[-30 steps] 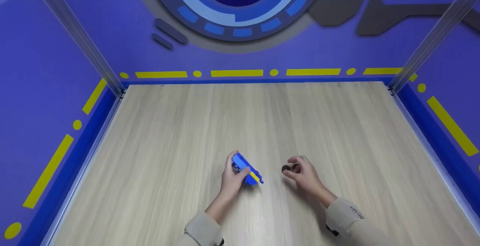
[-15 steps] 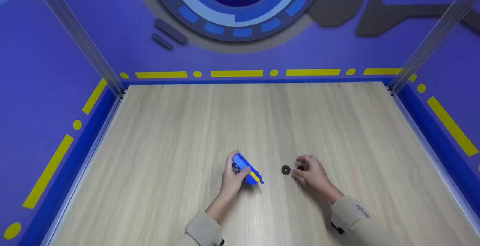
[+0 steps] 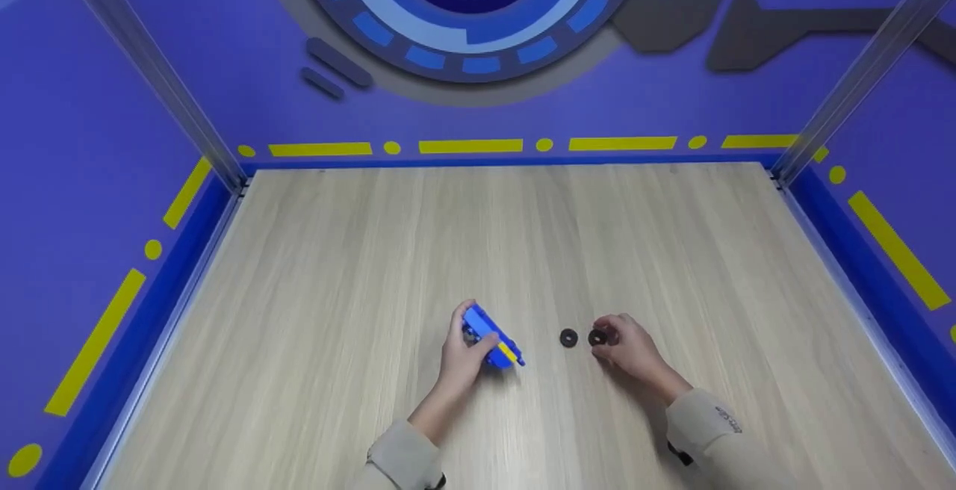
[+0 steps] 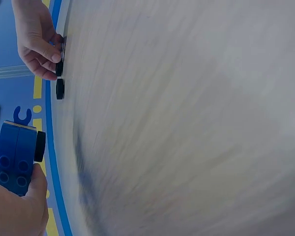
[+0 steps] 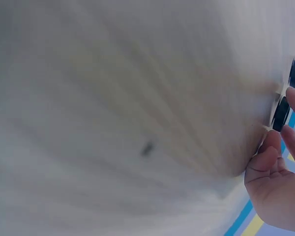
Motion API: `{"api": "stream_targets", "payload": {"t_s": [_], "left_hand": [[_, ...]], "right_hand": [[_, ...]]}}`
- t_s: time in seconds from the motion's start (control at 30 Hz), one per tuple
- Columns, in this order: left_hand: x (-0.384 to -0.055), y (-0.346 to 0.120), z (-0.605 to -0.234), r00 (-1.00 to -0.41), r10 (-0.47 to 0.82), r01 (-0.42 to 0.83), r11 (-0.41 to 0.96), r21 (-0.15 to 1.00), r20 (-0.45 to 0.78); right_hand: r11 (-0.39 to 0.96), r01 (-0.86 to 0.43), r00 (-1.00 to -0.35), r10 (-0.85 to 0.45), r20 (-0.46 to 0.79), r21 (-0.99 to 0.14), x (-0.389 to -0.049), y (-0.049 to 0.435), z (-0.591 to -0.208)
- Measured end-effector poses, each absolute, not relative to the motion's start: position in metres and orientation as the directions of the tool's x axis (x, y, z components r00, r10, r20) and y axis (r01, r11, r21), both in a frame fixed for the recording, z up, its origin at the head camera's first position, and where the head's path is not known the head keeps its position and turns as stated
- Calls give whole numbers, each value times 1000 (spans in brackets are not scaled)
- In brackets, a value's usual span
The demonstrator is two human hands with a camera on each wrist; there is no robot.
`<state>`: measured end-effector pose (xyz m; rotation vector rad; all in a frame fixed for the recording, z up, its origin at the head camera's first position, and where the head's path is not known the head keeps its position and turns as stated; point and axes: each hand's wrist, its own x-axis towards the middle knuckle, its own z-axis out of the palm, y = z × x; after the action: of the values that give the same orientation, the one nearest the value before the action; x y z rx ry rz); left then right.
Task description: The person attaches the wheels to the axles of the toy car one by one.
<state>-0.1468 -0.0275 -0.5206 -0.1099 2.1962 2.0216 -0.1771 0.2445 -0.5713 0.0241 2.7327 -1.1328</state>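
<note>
My left hand [image 3: 464, 359] grips a blue toy car body [image 3: 482, 329] with a yellow stripe, thumb across its top. In the left wrist view the blue body [image 4: 15, 155] shows round studs, a hook-shaped end and one black wheel [image 4: 40, 146] on its side. To the right, my right hand [image 3: 631, 346] has thumb and index finger around a small black wheel [image 3: 597, 337] lying at the table. Just left of it lies another black wheel [image 3: 568, 337] with a hole in its middle, apart from the fingers. Part of the gripped wheel is hidden by the fingers.
Both hands work over the near middle of a wood-grain table [image 3: 373, 251]. A blue back wall [image 3: 224, 87] with yellow dashes and blue side walls enclose it, with metal posts [image 3: 149, 64] at the corners.
The right hand has shifted slightly right, away from the left-hand wheel, which now lies fully in view. The second wheel now shows between thumb and index finger. The left hand stays put.
</note>
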Motion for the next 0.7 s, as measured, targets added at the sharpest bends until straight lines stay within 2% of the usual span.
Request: {"api": "stream_targets", "payload": {"t_s": [0.3, 0.7], "left_hand": [[-147, -28, -519, -987, 53, -147, 96, 985, -152], [-145, -29, -518, -988, 75, -127, 91, 988, -134]], "right_hand": [[741, 68, -988, -44, -150, -668, -178, 244, -574], [740, 103, -984, -23, -178, -664, -177, 242, -573]]}}
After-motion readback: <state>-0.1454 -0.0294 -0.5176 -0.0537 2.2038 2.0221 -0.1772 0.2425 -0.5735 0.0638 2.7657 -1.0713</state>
